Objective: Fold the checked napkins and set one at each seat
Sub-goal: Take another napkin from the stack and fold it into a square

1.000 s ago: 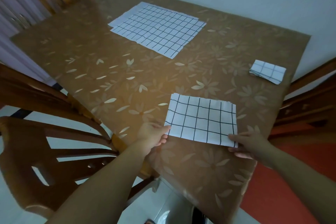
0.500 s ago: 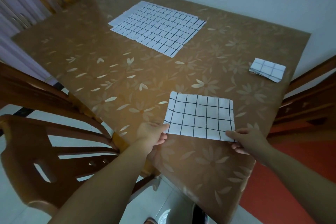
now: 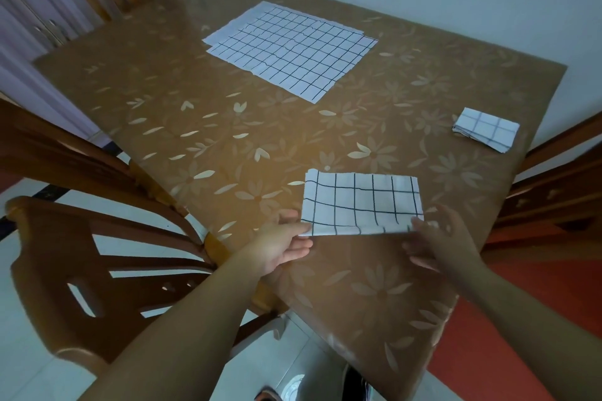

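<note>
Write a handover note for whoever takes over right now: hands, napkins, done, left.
Left hand: pinches the near left corner of the half-folded napkin.
Right hand: pinches its near right corner; slightly blurred.
The napkin lies on the table near the front edge; its near edge looks slightly lifted.
Done: one folded napkin sits at the table's right edge, by the right chair.
Left: finish this fold and set it at a seat, then work through the stack of unfolded napkins at the far middle.
</note>
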